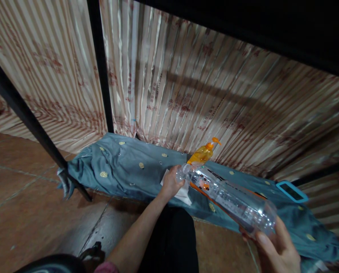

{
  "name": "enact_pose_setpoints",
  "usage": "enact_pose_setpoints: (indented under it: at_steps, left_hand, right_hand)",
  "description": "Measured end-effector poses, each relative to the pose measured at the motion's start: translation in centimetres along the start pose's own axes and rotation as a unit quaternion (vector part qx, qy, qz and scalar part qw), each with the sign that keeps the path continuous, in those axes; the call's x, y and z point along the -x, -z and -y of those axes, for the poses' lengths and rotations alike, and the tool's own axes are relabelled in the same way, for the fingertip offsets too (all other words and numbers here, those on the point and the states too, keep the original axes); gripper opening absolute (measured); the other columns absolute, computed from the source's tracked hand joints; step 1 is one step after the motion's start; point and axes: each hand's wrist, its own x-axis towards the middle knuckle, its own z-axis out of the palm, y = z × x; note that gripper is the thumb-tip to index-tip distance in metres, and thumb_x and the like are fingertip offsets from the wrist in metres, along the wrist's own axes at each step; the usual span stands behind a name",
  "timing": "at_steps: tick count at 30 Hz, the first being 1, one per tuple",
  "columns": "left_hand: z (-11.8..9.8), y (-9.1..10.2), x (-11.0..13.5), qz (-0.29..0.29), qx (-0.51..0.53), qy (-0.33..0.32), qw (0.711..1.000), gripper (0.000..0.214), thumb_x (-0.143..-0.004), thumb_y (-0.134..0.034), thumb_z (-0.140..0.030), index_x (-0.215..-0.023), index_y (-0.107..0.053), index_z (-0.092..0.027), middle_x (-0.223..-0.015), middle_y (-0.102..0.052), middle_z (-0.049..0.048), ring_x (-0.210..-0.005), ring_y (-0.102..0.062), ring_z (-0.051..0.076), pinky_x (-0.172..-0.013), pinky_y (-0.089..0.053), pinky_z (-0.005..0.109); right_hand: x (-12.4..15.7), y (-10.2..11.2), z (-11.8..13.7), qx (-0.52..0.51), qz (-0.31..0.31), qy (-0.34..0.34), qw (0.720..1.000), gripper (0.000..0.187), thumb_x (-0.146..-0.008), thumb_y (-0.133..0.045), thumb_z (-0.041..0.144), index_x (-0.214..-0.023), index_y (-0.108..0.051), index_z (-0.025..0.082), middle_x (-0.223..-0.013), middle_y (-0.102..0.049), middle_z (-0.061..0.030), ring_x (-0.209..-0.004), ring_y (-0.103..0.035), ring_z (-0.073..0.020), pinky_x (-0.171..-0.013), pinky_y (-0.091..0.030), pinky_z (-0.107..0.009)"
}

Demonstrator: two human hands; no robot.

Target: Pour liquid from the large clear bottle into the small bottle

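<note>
A large clear plastic bottle (pixel 229 197) with an orange and black printed label lies slantwise across the view, its neck to the left. My left hand (pixel 171 185) is closed around its neck end, where a clear cap or mouth shows. Cupping the base from the lower right, my right hand (pixel 281 246) grips the bottle. Just behind the neck stands a yellow pump bottle (pixel 200 154) with an orange pump head, partly covered by the clear bottle. Below my left hand lies a white sheet of paper or tissue (pixel 183 195), partly hidden by the hand.
A grey-blue cloth with yellow pineapple prints (pixel 129 159) covers a low shelf. A blue-framed tablet-like device (pixel 292 191) rests on its right part. Black metal posts (pixel 101 64) rise at the left, and a striped curtain (pixel 180 83) hangs behind. Tiled floor (pixel 21 178) lies in front.
</note>
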Motion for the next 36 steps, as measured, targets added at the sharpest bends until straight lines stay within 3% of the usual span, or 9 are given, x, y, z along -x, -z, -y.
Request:
enact_pose_setpoints:
  at_steps: [4, 9, 13, 21, 27, 36]
  left_hand:
    - [-0.1, 0.1, 0.0, 0.004, 0.000, 0.005, 1.000, 0.060, -0.066, -0.071, -0.009, -0.123, -0.054, -0.020, -0.120, -0.067, 0.0076, -0.112, -0.065, 0.025, -0.103, -0.051, 0.042]
    - [-0.4, 0.2, 0.0, 0.003, -0.001, 0.006, 1.000, 0.060, -0.066, -0.072, -0.010, -0.123, -0.054, -0.020, -0.121, -0.067, 0.0081, -0.114, -0.065, 0.026, -0.103, -0.052, 0.042]
    - [-0.6, 0.3, 0.0, 0.008, -0.007, 0.015, 1.000, 0.057, -0.068, -0.071, -0.010, -0.121, -0.055, -0.020, -0.118, -0.068, 0.0082, -0.112, -0.065, 0.026, -0.102, -0.052, 0.042]
    - [-1.0, 0.6, 0.0, 0.016, -0.009, 0.013, 1.000, 0.060, -0.067, -0.071, -0.009, -0.123, -0.054, -0.018, -0.121, -0.067, 0.0097, -0.114, -0.064, 0.026, -0.104, -0.051, 0.042]
    - [-1.1, 0.8, 0.0, 0.015, -0.011, 0.012, 1.000, 0.059, -0.066, -0.071, -0.008, -0.122, -0.055, -0.019, -0.120, -0.067, 0.0089, -0.114, -0.064, 0.026, -0.103, -0.051, 0.041]
    - [-0.9, 0.5, 0.1, 0.002, 0.002, 0.010, 1.000, 0.058, -0.065, -0.073, -0.008, -0.120, -0.056, -0.020, -0.119, -0.067, 0.0078, -0.113, -0.064, 0.025, -0.100, -0.052, 0.039]
  right_hand:
    - [-0.6, 0.5, -0.6, -0.025, -0.009, -0.013, 1.000, 0.090, -0.070, -0.082, 0.046, -0.148, -0.045, 0.023, -0.104, -0.072, -0.0039, -0.077, -0.067, -0.0207, -0.066, -0.057, -0.026]
    - [-1.6, 1.3, -1.1, -0.015, 0.011, -0.012, 1.000, 0.094, -0.063, -0.086, 0.046, -0.146, -0.048, 0.025, -0.104, -0.073, -0.0054, -0.073, -0.069, -0.0232, -0.063, -0.059, -0.029]
    - [-1.4, 0.9, -0.5, 0.001, -0.005, -0.001, 1.000, 0.088, -0.064, -0.084, 0.050, -0.143, -0.052, 0.026, -0.114, -0.071, -0.0061, -0.080, -0.068, -0.0240, -0.068, -0.058, -0.030]
    - [-1.7, 0.7, -0.5, -0.029, 0.002, 0.001, 1.000, 0.094, -0.064, -0.085, 0.046, -0.147, -0.045, 0.026, -0.126, -0.066, -0.0095, -0.080, -0.069, -0.0239, -0.064, -0.057, -0.030]
    - [-0.7, 0.0, 0.8, -0.008, 0.006, 0.021, 1.000, 0.087, -0.072, -0.080, 0.048, -0.148, -0.045, 0.027, -0.118, -0.066, -0.0048, -0.087, -0.064, -0.0204, -0.073, -0.053, -0.026]
    - [-0.7, -0.4, 1.9, -0.001, 0.021, 0.029, 0.999, 0.088, -0.072, -0.080, 0.048, -0.149, -0.043, 0.025, -0.130, -0.062, -0.0098, -0.101, -0.065, -0.0300, -0.074, -0.053, -0.032]
